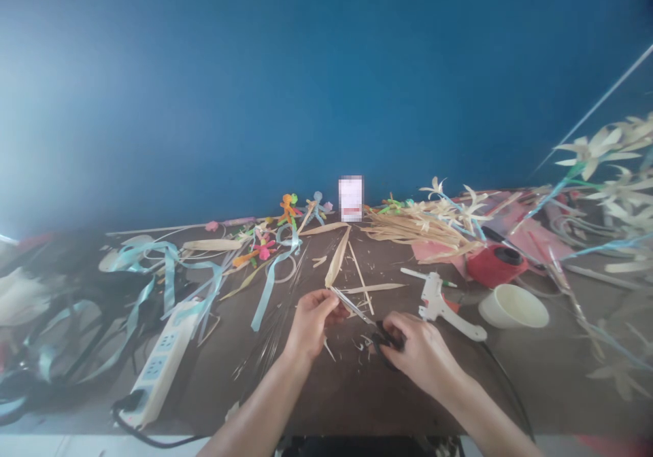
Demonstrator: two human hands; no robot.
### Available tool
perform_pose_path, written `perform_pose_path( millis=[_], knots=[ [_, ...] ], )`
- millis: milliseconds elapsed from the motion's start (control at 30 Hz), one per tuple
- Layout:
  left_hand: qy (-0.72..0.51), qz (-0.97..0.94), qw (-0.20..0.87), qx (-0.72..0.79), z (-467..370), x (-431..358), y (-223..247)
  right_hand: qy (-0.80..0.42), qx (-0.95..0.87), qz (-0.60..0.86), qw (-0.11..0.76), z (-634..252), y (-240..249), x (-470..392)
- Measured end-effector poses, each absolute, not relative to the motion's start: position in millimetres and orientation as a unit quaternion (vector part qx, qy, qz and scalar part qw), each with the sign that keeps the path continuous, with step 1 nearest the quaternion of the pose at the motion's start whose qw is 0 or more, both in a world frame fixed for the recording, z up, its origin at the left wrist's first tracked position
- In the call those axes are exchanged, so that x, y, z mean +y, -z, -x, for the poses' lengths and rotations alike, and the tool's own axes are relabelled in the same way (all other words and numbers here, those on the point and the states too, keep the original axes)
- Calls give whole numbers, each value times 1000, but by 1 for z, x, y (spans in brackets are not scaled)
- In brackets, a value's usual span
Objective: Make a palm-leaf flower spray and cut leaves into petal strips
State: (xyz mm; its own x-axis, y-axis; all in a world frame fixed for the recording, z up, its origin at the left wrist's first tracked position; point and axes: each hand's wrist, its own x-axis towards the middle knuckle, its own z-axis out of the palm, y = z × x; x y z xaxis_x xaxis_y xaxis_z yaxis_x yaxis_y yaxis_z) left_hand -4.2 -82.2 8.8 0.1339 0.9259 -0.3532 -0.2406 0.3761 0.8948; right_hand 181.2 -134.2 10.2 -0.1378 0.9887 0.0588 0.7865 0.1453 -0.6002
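My right hand [421, 349] is wrapped round the black handles of a pair of scissors [358, 309]. Their metal blades point up and left to the fingers of my left hand [313, 321]. Those fingers pinch the lower end of a pale dried leaf strip [337, 260], which stretches away toward the wall. Another dried strip [380, 288] lies just beyond the blades. Small white scraps [364, 343] are scattered on the dark table between my hands.
A white glue gun [443, 304], a pale cup [514, 306] and a red object [494, 264] stand at right. To the left lie a power strip [164, 362] and blue ribbons [171, 277]. Pale flowers [594, 149] rise at far right; a blue wall [326, 83] stands behind.
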Motion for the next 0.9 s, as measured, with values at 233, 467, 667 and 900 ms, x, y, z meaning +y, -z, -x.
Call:
perform_pose_path(
  millis=[233,467,667,900],
  knots=[
    [-435,-337,681,483,4,-82,-10,-227,-718,614,235,-182,-10,-134],
    [-436,-337,679,486,3,-83,-11,-226,-719,616,228,-184,-10,-135],
    [-437,-341,674,488,2,-84,-9,-227,-723,614,222,-186,-10,-135],
    [-432,-346,674,489,4,-83,-7,-282,-693,620,237,-184,-5,-134]
  ],
)
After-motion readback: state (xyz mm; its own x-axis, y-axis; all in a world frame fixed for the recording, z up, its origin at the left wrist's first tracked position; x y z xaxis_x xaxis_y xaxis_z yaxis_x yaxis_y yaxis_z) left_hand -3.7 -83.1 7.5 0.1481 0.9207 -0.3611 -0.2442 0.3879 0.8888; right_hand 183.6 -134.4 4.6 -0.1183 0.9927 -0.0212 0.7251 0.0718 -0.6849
